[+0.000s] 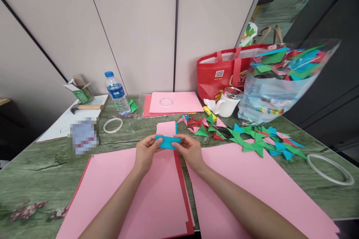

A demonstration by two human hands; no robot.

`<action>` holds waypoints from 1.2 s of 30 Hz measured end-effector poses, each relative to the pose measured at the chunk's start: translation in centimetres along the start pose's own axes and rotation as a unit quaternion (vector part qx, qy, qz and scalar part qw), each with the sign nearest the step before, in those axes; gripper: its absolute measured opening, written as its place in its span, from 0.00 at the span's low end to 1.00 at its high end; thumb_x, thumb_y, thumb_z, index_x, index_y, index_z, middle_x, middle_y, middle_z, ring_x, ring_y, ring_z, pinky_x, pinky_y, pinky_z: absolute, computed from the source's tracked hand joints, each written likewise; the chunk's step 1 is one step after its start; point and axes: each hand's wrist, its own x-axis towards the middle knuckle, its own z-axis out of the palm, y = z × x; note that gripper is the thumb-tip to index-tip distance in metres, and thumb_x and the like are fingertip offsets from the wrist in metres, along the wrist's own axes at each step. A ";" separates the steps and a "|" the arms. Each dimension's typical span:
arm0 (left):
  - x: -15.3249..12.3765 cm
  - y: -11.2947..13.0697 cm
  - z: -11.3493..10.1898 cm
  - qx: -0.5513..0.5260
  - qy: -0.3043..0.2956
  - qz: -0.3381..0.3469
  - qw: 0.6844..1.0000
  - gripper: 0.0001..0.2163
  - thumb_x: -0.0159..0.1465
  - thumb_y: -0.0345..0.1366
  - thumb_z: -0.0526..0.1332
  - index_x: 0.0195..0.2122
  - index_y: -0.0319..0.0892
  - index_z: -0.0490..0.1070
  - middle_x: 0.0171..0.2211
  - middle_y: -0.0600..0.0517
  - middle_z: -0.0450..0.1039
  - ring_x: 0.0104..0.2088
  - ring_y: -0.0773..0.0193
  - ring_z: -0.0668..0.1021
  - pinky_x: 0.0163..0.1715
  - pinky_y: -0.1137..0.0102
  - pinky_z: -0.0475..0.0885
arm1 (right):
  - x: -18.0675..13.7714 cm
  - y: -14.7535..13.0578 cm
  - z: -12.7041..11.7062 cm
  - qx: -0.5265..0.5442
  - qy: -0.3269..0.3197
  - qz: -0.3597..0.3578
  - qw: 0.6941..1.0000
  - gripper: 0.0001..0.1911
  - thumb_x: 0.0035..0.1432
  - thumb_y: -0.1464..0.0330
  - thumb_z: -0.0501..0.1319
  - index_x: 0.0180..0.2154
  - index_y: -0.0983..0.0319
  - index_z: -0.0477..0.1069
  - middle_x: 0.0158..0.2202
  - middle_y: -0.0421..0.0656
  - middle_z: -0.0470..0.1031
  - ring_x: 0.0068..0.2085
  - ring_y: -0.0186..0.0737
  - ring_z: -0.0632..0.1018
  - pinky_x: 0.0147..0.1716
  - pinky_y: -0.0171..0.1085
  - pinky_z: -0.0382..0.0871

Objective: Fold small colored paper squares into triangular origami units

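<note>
Only the head cam on my side. Left grip (146,152) is pinched on the left end of a blue paper strip (168,142), thumb on the near face. Right grip (193,151) is pinched on the right end. Both grasping the same piece, one per end.

I read the strip as roughly level, side to side, just in front of a small pink stack (166,127) edged blue on its right. Can't tell how many layers it's folded into, or if it touches the paper below.

Under my left forearm: large pink sheets (112,179), a red sheet (184,194) showing at the edges. Under my right: second pink pile (269,179). Thin gap of green table (42,183) between them.

Ahead-right: heap of folded red, pink and green pieces (200,125), yellow tube (209,113) and lidded white mug (227,105) behind. Further right, green and blue folded pieces (260,143) overlap the second pile's far edge; big white ring (349,179) near table's right side. Back: red bag (209,82), clear bag (266,93) stuffed with colored paper.

Left side: bottle (116,91) upright, small white ring (113,132) in front, hammer (89,106) on white board (50,130), green box (81,91) just behind. Pixelated item (83,136) unreadable.
</note>
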 end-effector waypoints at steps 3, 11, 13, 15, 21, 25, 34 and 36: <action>0.0 -0.1 0.0 0.000 -0.003 0.000 1.000 0.10 0.48 0.36 0.65 0.32 0.38 0.73 0.27 0.51 0.76 0.28 0.61 0.77 0.31 0.65 0.74 | 0.0 -0.1 0.0 -0.005 0.000 0.001 1.000 0.12 0.43 0.66 0.63 0.33 0.62 0.72 0.26 0.41 0.73 0.26 0.36 0.73 0.26 0.35 0.70; 0.0 -0.1 0.0 -0.001 -0.005 -0.004 1.000 0.10 0.48 0.37 0.65 0.31 0.38 0.74 0.27 0.50 0.76 0.28 0.60 0.77 0.33 0.63 0.73 | -0.1 0.1 0.0 -0.003 0.001 0.002 1.000 0.13 0.43 0.65 0.63 0.34 0.62 0.72 0.26 0.41 0.73 0.26 0.36 0.73 0.26 0.35 0.70; 0.0 -0.1 0.0 -0.002 -0.003 -0.006 1.000 0.10 0.47 0.37 0.65 0.30 0.38 0.74 0.27 0.50 0.76 0.28 0.60 0.77 0.34 0.63 0.73 | -0.1 0.1 0.0 0.007 0.004 0.006 1.000 0.13 0.43 0.65 0.63 0.34 0.62 0.72 0.25 0.40 0.73 0.26 0.36 0.73 0.26 0.35 0.70; 0.0 0.0 0.1 -0.006 -0.001 -0.009 1.000 0.11 0.47 0.37 0.66 0.30 0.38 0.74 0.27 0.50 0.77 0.29 0.60 0.77 0.34 0.63 0.73 | 0.0 0.0 0.1 0.021 0.005 0.015 1.000 0.13 0.43 0.65 0.63 0.34 0.62 0.72 0.25 0.40 0.73 0.27 0.36 0.73 0.26 0.35 0.70; 0.0 0.0 0.2 -0.013 0.002 -0.015 1.000 0.10 0.47 0.37 0.66 0.29 0.38 0.74 0.26 0.51 0.77 0.28 0.61 0.77 0.34 0.63 0.73 | 0.1 -0.4 0.1 0.054 0.005 0.043 0.998 0.12 0.41 0.67 0.64 0.32 0.62 0.71 0.24 0.38 0.72 0.26 0.36 0.73 0.25 0.34 0.69; 0.0 0.1 0.2 -0.016 0.000 -0.013 1.000 0.10 0.47 0.36 0.66 0.29 0.38 0.74 0.26 0.51 0.77 0.28 0.61 0.77 0.34 0.63 0.73 | 0.1 -0.4 0.1 0.070 0.003 0.048 0.996 0.11 0.41 0.68 0.64 0.31 0.62 0.71 0.24 0.38 0.72 0.26 0.35 0.73 0.25 0.33 0.69; 0.0 0.0 0.1 -0.023 -0.001 -0.013 1.000 0.09 0.47 0.35 0.66 0.29 0.38 0.73 0.26 0.51 0.76 0.28 0.61 0.77 0.34 0.62 0.73 | 0.1 -0.2 0.1 0.085 0.003 0.057 0.995 0.11 0.41 0.68 0.65 0.31 0.62 0.72 0.24 0.38 0.72 0.27 0.35 0.72 0.26 0.34 0.68; 0.0 0.0 0.1 -0.022 0.001 -0.015 1.000 0.09 0.47 0.35 0.66 0.29 0.37 0.73 0.26 0.51 0.76 0.28 0.61 0.77 0.34 0.63 0.73 | 0.1 -0.2 0.1 0.084 0.002 0.060 0.995 0.11 0.41 0.68 0.65 0.31 0.62 0.72 0.24 0.38 0.72 0.27 0.35 0.72 0.26 0.34 0.68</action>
